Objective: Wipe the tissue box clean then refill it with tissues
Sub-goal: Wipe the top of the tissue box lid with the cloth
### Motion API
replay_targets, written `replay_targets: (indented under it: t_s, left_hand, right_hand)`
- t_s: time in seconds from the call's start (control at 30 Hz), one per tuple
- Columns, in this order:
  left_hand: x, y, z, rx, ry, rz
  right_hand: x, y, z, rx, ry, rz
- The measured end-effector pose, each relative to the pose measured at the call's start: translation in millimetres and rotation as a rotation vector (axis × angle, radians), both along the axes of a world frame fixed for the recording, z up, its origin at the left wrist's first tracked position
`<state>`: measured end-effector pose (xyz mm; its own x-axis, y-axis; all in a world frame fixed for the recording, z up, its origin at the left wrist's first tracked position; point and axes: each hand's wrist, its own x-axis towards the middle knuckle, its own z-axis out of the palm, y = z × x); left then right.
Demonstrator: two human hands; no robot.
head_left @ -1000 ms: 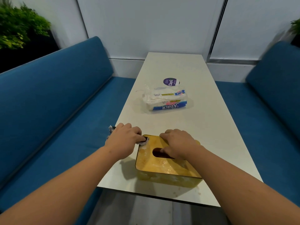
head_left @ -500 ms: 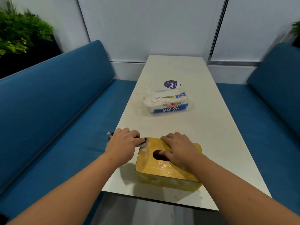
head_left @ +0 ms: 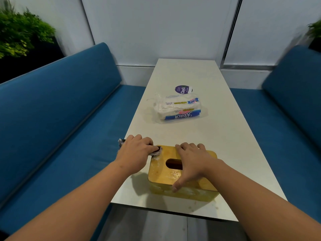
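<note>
The left hand [head_left: 137,150] still grips a cloth [head_left: 156,151] at the yellow tissue box [head_left: 161,173] corner, while the right hand [head_left: 191,162], flat on the lid, now drops its thumb over the near edge.

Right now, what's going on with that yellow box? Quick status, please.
Left hand grips wipe at box's far-left corner. Right hand steadies tissue box, smears showing. Tissue pack waits beyond; nothing blocking.
</note>
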<state>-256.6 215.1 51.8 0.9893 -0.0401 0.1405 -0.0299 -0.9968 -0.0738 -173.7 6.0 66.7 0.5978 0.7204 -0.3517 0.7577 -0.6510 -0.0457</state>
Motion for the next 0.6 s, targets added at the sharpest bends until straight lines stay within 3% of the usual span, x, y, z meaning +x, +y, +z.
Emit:
replay_targets:
  t_s: [0.17, 0.3, 0.43, 0.6]
  left_hand:
    - [-6.5, 9.6, -2.3, -0.019, -0.021, 0.045]
    - [-4.8, -5.8, -3.2, -0.047, -0.018, -0.054]
    - [0.6, 6.1, 5.5, 0.029, 0.001, 0.037]
    - [8.5, -17.8, 10.4, 0.110, 0.013, -0.198]
  right_hand:
    - [-0.6, 9.7, 10.2, -0.062, -0.029, 0.034]
    - [-1.3, 10.3, 10.9, -0.066, -0.017, 0.026]
    - [-1.6, 6.4, 9.5, -0.033, 0.011, -0.002]
    - [-2.7, 4.8, 9.1, -0.015, 0.025, -0.019]
